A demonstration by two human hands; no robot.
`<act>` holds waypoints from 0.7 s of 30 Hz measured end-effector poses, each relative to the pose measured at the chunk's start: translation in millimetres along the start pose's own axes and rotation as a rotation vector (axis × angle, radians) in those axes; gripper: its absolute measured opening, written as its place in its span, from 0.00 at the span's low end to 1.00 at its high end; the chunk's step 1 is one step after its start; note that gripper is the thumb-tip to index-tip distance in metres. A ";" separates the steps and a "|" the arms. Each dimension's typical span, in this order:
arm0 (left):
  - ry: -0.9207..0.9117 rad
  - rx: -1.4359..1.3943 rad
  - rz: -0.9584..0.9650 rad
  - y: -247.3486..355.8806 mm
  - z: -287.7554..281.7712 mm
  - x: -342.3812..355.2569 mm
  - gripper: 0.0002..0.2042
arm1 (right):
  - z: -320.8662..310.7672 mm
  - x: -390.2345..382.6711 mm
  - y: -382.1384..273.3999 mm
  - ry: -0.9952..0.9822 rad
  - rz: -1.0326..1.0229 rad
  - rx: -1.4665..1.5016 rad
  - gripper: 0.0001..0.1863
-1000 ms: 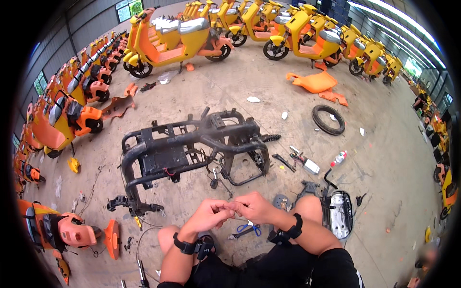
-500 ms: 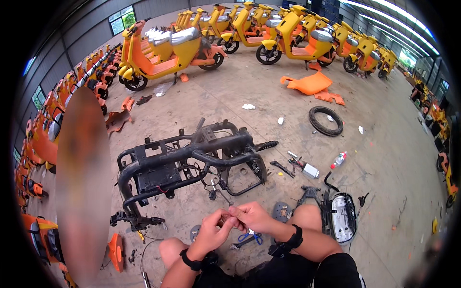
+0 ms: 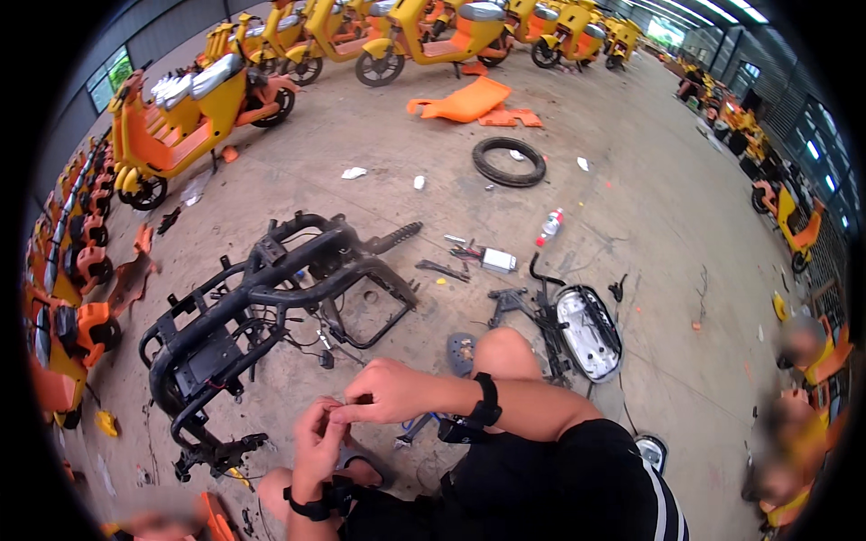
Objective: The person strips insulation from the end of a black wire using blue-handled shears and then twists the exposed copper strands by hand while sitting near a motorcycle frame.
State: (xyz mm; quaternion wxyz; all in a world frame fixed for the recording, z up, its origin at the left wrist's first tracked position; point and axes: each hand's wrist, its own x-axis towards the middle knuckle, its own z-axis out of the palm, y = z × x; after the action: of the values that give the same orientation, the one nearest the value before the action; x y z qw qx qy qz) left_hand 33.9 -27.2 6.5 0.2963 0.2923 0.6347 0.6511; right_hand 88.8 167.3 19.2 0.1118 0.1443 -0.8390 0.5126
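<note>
My left hand (image 3: 316, 441) and my right hand (image 3: 383, 393) meet over my lap, fingertips pinched together. Whatever lies between the fingers is too small or hidden to make out. On the floor in front of them rests a bare black scooter frame (image 3: 242, 305), with thin cables and brackets attached. A tool with blue handles (image 3: 418, 424) lies below my right forearm, partly covered by it.
Right of the frame are a silver box with wires (image 3: 498, 260), a bottle with a red cap (image 3: 549, 227), a black tyre (image 3: 509, 178) and a black-rimmed silver housing (image 3: 591, 334). Orange body panels (image 3: 469, 100) lie farther off. Yellow scooters (image 3: 189, 117) stand in rows behind.
The view has swung to the right, so the frame and floor parts appear farther left. My hands stay together at the fingertips, the right hand now reaching farther across toward the left.
</note>
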 end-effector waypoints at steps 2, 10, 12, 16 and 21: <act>0.016 -0.010 -0.018 3.9 -1.4 0.7 0.11 | -2.6 1.6 -2.8 -0.047 0.047 -0.058 0.29; -0.065 -0.057 0.010 8.4 -4.5 0.3 0.12 | 0.6 1.6 -0.4 -0.142 -0.025 0.135 0.27; -0.120 -0.113 -0.005 13.5 -2.8 1.0 0.11 | -4.5 1.4 -2.5 -0.193 -0.007 0.200 0.27; -0.120 -0.080 -0.084 15.5 -2.2 -0.1 0.12 | -7.6 0.4 -5.1 -0.212 0.074 0.323 0.26; -0.073 -0.274 -0.079 14.5 8.8 0.8 0.13 | -11.0 -1.8 -9.5 -0.275 0.166 0.576 0.27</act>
State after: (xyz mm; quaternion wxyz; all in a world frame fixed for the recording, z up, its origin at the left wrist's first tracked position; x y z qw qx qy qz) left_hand 39.9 -21.1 21.2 0.3820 0.2473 0.5395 0.7084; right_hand 94.3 173.3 31.4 -0.0903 0.1689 -0.6756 0.7120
